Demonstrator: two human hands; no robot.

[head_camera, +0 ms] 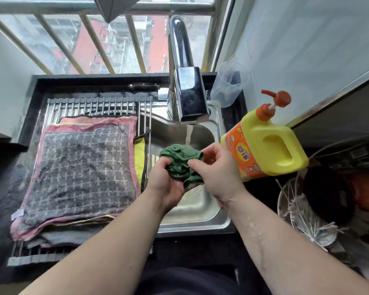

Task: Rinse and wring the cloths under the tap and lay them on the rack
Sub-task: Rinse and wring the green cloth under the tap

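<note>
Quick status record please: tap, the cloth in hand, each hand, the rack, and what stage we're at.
tap: running, stream lands on the green cloth
green cloth: bunched up, held over the sink
left hand: grips the cloth from below
right hand: grips the cloth's right side
rack: left of the sink, carries a stack of cloths, grey checked cloth on top
soap bottle: right of the sink
stage: rinsing; green cloth not yet on the rack
</note>
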